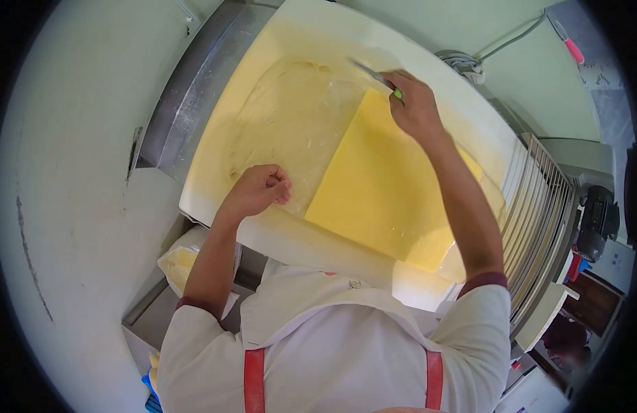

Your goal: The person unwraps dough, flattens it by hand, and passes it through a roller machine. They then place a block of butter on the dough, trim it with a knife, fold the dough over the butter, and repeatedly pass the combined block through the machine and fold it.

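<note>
My right hand (415,107) is closed round the green handle of a knife (371,71), its blade pointing up and to the left. It hovers near the far edge of a smooth yellow sheet (391,182), perhaps butter or margarine, lying on the work table. Left of this sheet, a flattened pale dough (281,110) spreads out, with clear plastic film (341,113) between the two. Over the near end of the dough, my left hand (258,191) has its fingers curled together; whatever they may hold is hidden.
The white table (318,24) has rounded edges. Wire racks (538,186) stand close on its right, and a metal trough (188,89) runs along the left by the wall. A plastic bag (184,265) sits below the near left corner. A dark motor (597,220) is beyond the racks.
</note>
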`<state>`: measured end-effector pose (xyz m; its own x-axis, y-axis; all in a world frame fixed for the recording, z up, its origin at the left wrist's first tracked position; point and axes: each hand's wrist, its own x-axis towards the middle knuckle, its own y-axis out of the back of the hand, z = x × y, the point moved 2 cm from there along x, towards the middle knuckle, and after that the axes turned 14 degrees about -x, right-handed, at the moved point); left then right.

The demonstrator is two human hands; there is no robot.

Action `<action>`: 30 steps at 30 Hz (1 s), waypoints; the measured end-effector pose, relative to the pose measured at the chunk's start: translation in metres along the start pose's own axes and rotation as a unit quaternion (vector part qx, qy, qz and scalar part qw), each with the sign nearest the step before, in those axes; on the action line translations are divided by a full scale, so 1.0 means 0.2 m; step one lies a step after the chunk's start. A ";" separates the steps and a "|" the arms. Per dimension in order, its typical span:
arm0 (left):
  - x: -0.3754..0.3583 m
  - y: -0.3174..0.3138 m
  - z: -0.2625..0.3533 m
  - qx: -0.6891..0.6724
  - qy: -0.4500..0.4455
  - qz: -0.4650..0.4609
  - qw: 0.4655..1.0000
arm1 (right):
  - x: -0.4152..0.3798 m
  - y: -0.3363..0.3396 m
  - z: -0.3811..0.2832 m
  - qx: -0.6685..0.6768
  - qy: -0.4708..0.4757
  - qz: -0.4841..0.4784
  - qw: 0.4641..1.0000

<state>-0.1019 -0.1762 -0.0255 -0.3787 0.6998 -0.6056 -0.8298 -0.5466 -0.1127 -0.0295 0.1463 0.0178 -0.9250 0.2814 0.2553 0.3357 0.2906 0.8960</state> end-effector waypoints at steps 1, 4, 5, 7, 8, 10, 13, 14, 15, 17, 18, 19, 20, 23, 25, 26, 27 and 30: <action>0.01 -0.02 0.01 0.001 0.028 0.010 1.000 | -0.08 0.03 -0.04 0.035 -0.065 -0.011 0.997; 0.14 -0.11 0.06 0.084 -0.045 0.081 0.992 | -0.38 0.00 -0.14 0.114 -0.202 -0.072 0.970; 0.18 -0.16 0.13 0.156 -0.084 0.096 0.980 | -0.48 -0.03 -0.14 0.147 -0.230 -0.073 0.959; 0.28 -0.27 0.23 0.275 -0.174 0.139 0.935 | -0.65 -0.06 -0.13 0.216 -0.285 -0.075 0.931; 0.35 -0.31 0.21 0.321 -0.226 0.165 0.905 | -0.70 -0.04 -0.14 0.251 -0.311 -0.080 0.913; 0.37 -0.34 0.23 0.254 -0.311 0.170 0.900 | -0.76 -0.02 -0.15 0.319 -0.360 -0.086 0.873; 0.34 -0.32 0.24 -0.021 -0.314 0.111 0.942 | -0.78 -0.03 -0.13 0.286 -0.320 -0.096 0.898; 0.31 -0.29 0.23 -0.071 -0.261 0.109 0.957 | -0.79 -0.03 -0.15 0.245 -0.273 -0.084 0.926; 0.31 -0.27 0.24 -0.120 -0.210 0.105 0.965 | -0.78 -0.02 -0.16 0.201 -0.223 -0.068 0.951; 0.34 -0.26 0.22 -0.103 -0.215 0.113 0.965 | -0.75 0.01 -0.20 0.102 -0.140 -0.075 0.982; 0.35 -0.25 0.21 -0.097 -0.217 0.121 0.964 | -0.73 0.07 -0.23 0.050 -0.104 -0.098 0.988; 0.36 -0.24 0.20 -0.100 -0.236 0.131 0.958 | -0.71 0.11 -0.26 -0.002 -0.067 -0.122 0.990; 0.36 -0.24 0.19 -0.102 -0.254 0.140 0.951 | -0.70 0.11 -0.28 -0.010 -0.057 -0.130 0.990; 0.36 -0.25 0.19 -0.088 -0.298 0.175 0.934 | -0.64 0.09 -0.30 -0.035 -0.031 -0.145 0.988; 0.37 -0.25 0.19 -0.078 -0.320 0.195 0.924 | -0.60 0.06 -0.32 -0.050 -0.014 -0.147 0.988; 0.37 -0.25 0.18 -0.075 -0.328 0.203 0.920 | -0.57 0.03 -0.32 -0.055 -0.011 -0.153 0.987; 0.36 -0.25 0.18 -0.072 -0.335 0.210 0.916 | -0.55 0.01 -0.33 -0.060 -0.009 -0.159 0.985; 0.34 -0.26 0.20 -0.076 -0.331 0.216 0.915 | -0.47 -0.06 -0.41 -0.084 0.002 -0.150 0.985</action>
<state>-0.1009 -0.0819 -0.0302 -0.8649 0.5017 -0.0143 -0.4971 -0.8602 -0.1136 0.0385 0.0422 0.0133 -0.9788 0.2025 -0.0296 0.0127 0.2047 0.9787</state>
